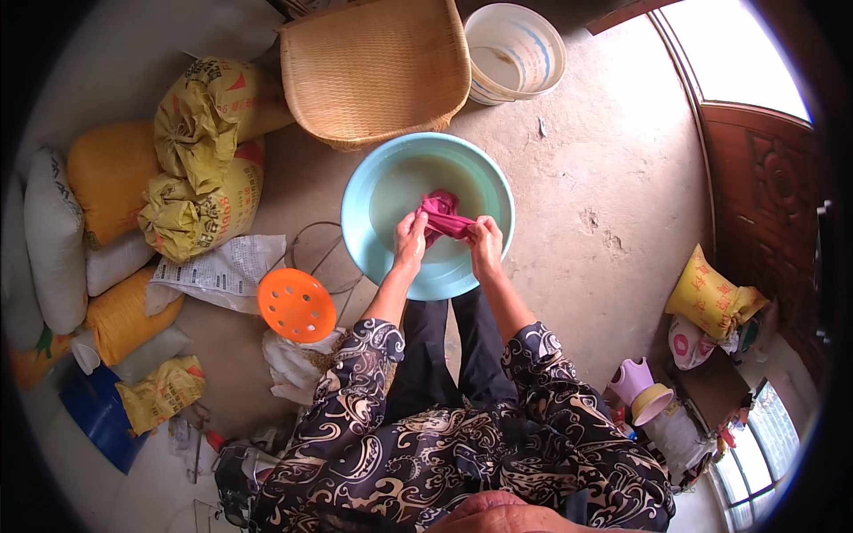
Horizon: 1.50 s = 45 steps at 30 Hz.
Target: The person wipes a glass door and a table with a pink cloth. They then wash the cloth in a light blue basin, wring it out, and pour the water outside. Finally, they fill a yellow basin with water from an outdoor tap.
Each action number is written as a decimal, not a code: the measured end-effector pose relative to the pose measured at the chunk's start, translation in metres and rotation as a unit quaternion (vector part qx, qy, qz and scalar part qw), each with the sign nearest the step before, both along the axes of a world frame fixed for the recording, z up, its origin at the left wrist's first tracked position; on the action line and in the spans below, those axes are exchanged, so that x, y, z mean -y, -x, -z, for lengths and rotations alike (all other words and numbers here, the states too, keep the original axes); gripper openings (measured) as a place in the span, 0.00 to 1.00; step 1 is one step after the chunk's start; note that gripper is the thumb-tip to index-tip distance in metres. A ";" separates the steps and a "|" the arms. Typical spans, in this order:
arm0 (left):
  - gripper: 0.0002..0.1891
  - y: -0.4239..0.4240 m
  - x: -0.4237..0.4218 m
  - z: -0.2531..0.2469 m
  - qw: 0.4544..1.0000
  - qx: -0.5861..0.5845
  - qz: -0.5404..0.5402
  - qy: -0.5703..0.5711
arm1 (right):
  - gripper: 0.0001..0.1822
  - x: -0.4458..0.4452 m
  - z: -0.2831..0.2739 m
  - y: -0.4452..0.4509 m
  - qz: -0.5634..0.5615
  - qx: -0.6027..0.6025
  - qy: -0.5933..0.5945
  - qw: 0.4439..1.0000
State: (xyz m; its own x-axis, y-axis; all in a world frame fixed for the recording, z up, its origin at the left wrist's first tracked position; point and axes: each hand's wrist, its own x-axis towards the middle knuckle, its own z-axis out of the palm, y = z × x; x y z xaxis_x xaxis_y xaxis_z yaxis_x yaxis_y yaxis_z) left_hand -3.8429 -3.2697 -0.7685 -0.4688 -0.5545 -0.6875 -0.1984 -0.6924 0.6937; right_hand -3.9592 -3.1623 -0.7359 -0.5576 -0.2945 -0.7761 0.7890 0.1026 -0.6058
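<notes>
A wet magenta cloth [448, 221] is stretched between my two hands above a light blue plastic basin [365, 246]. Cloudy water [400, 180] lies in the basin. My left hand [410, 238] grips one end of the cloth, fingers closed around it. The other end is pinched in my right hand [486, 241], near the basin's right side. Part of the cloth hangs bunched between and beyond the hands; whether it touches the water I cannot tell.
A woven wicker tray [376, 66] and a white plastic bucket [553, 60] stand beyond the basin. At left are an orange perforated stool seat [296, 305] and several filled sacks [110, 180]. A yellow sack [706, 293] sits near the carved wooden door [766, 166] at right.
</notes>
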 end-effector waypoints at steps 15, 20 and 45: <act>0.11 -0.050 0.057 -0.186 0.975 -0.038 0.010 0.220 | 0.18 -0.007 -0.156 0.069 -0.420 -0.198 0.045 0.885; 0.10 -0.046 0.062 -0.274 0.930 -0.035 0.065 0.359 | 0.16 -0.012 -0.237 0.080 -0.400 -0.256 0.075 0.877; 0.08 -0.073 0.030 -0.072 0.864 0.113 0.244 0.425 | 0.11 -0.006 -0.046 0.012 -0.471 -0.492 -0.051 0.730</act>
State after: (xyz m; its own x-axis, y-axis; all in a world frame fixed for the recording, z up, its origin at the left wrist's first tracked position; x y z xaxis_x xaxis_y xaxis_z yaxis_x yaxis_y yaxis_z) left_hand -3.7696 -3.2997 -0.6962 -0.6967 -0.6786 -0.2327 -0.5190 0.2529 0.8165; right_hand -3.9710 -3.1564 -0.6897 -0.4470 -0.8760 -0.1812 -0.4740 0.4037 -0.7825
